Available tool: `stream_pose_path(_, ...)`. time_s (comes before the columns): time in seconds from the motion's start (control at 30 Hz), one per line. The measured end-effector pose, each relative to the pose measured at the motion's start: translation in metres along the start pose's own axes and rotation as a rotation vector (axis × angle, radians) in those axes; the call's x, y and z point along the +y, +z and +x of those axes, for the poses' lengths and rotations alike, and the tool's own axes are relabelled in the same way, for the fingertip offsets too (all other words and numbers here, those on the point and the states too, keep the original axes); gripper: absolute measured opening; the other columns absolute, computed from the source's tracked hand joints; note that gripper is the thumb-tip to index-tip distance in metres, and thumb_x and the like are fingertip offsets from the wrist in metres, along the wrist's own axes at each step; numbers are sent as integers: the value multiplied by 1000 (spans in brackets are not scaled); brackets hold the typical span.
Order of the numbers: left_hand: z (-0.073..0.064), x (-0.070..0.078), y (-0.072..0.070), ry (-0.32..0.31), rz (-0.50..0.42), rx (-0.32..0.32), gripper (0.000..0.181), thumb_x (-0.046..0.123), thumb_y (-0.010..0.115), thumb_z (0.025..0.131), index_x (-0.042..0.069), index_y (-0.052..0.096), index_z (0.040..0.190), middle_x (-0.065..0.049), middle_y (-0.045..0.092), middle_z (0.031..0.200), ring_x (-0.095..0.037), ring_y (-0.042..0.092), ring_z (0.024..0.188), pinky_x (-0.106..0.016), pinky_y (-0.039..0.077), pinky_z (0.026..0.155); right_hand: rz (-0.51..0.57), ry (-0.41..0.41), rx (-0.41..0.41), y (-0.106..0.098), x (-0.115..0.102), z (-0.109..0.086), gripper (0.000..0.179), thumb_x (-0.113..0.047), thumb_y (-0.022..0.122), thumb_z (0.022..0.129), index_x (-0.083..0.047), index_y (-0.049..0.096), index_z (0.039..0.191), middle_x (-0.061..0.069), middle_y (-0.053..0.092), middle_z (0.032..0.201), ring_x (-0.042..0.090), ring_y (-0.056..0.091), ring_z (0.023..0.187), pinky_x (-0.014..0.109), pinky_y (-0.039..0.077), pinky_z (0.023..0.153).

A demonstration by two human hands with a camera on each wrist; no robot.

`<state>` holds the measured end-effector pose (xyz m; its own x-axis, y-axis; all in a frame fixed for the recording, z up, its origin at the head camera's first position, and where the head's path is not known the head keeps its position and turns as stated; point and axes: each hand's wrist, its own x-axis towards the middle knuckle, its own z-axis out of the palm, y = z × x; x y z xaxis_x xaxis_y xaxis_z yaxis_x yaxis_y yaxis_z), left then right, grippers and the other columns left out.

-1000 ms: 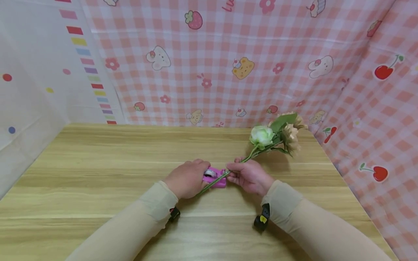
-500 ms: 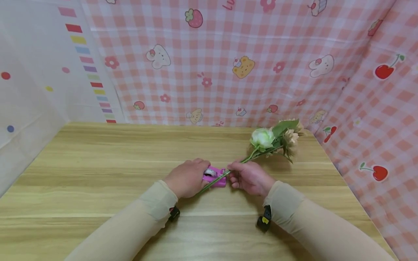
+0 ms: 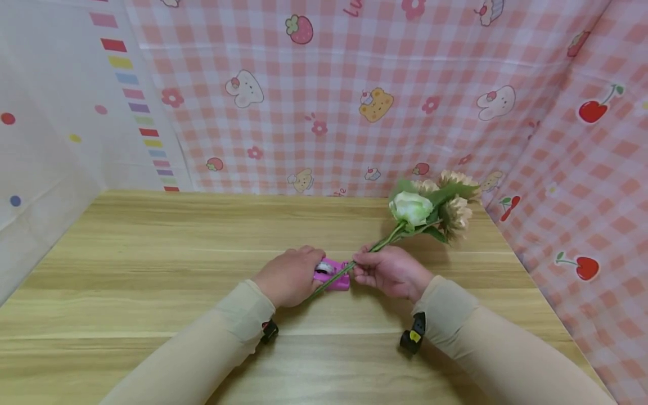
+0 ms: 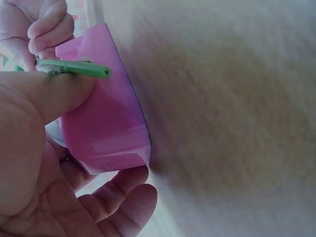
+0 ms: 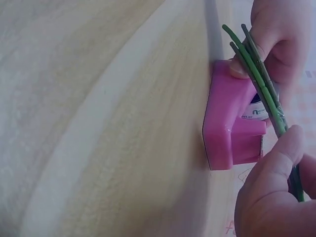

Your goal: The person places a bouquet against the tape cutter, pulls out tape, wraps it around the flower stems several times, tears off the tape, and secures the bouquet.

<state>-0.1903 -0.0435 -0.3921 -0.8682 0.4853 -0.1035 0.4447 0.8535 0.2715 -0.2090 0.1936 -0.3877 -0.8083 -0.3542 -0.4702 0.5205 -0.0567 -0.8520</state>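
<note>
A pink tape dispenser [image 3: 338,281] with a roll of tape [image 5: 256,109] sits on the wooden table. My left hand [image 3: 292,277] grips its back end, thumb on one side and fingers on the other, as the left wrist view shows. My right hand [image 3: 391,272] pinches a bunch of green flower stems [image 5: 261,81] between thumb and fingers, close to the dispenser's serrated cutter. The stems slant across the dispenser, their cut ends near my left thumb. At the far end of the stems are a pale green-white flower [image 3: 411,209], beige blooms [image 3: 458,212] and leaves.
The wooden table [image 3: 167,247] spreads around both hands. A pink checked cloth [image 3: 304,101] with cartoon prints hangs behind it and along the right side. White cloth [image 3: 45,169] with coloured dots covers the left.
The flower heads dip, then rise and turn as my right hand twists the stems slightly. My left hand and the tape dispenser stay in place.
</note>
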Motion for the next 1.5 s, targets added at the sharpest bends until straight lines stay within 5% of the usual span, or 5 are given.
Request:
stream_pose_path(0.3, 0, 1, -1, -15, -8, -11, 57, 39, 65, 105, 11, 52, 153, -9, 57, 153, -35, 58, 136, -47, 48, 117, 50, -30, 1, 0, 3, 2, 25, 3, 52, 104, -10, 58, 85, 4, 68, 83, 13, 70, 76, 24, 64, 79)
stream_pose_path(0.43, 1, 1, -1, -19, -1, -13, 58, 38, 64, 105, 11, 51, 154, -9, 56, 155, -35, 58, 137, -48, 48, 118, 64, -34, 44, 2, 6, 3, 10, 6, 53, 103, -4, 51, 105, 5, 69, 83, 13, 71, 76, 25, 64, 79)
stream_pose_path(0.63, 1, 0, -1, -16, 10, -9, 57, 38, 64, 105, 11, 51, 154, -9, 57, 154, -35, 58, 136, -48, 49, 117, 68, -67, 90, 6, 9, 4, 27, 8, 52, 103, 0, 39, 125, 6, 69, 81, 12, 71, 73, 25, 65, 79)
stream_pose_path(1.03, 0, 0, -1, -17, 1, -8, 56, 38, 63, 105, 10, 52, 152, -9, 57, 154, -36, 59, 135, -48, 49, 116, 95, -65, 88, 11, 11, 2, 16, 8, 48, 104, -6, 40, 104, 5, 67, 81, 12, 67, 74, 25, 63, 79)
stream_pose_path(1.5, -1, 1, -1, -14, -5, -3, 57, 38, 66, 104, 11, 52, 152, -9, 58, 151, -36, 60, 133, -48, 51, 114, 160, -17, 48, 9, 4, 0, 31, -1, 49, 108, -14, 50, 79, 2, 65, 79, 12, 65, 74, 24, 63, 78)
